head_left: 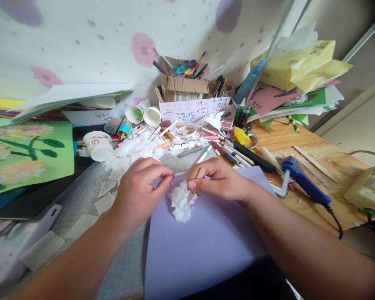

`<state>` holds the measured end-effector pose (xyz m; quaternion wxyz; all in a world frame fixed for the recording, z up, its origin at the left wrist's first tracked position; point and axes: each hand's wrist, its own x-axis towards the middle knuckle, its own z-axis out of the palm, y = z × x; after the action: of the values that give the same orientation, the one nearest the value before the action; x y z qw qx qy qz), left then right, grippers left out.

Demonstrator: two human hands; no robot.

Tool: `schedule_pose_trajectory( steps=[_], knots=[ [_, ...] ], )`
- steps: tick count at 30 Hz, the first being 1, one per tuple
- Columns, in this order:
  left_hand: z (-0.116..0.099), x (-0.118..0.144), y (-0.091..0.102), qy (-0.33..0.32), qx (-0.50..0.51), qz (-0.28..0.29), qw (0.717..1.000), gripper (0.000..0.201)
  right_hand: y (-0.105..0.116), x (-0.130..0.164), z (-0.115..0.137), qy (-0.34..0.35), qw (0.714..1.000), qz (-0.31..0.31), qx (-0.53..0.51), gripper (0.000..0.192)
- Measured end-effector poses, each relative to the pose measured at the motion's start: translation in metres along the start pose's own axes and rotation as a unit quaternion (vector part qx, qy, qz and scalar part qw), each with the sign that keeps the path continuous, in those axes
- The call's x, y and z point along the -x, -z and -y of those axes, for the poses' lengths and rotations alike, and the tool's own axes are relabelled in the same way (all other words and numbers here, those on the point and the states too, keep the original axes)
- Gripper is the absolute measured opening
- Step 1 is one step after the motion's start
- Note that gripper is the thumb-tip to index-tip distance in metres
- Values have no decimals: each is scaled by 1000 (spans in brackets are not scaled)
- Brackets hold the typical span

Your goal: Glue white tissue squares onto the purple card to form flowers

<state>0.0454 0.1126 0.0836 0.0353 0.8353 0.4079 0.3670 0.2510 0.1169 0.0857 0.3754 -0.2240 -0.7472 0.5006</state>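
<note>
A purple sheet of paper [203,246] lies before me, with a ruffled cluster of white tissue paper [179,204] near its far edge. Between the thumb and fingers of my right hand [214,179] is a flat wooden craft stick [201,173], tilted so its lower end meets the tissue cluster. My left hand [145,183] hovers at the cluster's left side, thumb and forefinger pinched together. Whatever sits in that pinch, if anything, is too small to make out.
Loose white paper squares [106,187] and a paper cup [98,146] lie left. Markers [234,154] and a tape roll [186,131] crowd the back. A blue glue gun [304,179] with a cord rests right. A green flower picture [28,154] stands at far left.
</note>
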Motion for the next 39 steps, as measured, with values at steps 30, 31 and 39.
schedule_pose_trajectory(
  steps=[30, 31, 39],
  knots=[
    [-15, 7, 1, -143, 71, 171, 972, 13, 14, 21, 28, -10, 975, -221, 9, 10],
    [-15, 8, 1, -149, 66, 180, 970, 13, 10, 28, 30, -39, 976, -213, 13, 8],
    [-10, 6, 2, -179, 19, 244, 953, 14, -32, 56, 11, -170, 963, -209, 2, 3]
  ],
)
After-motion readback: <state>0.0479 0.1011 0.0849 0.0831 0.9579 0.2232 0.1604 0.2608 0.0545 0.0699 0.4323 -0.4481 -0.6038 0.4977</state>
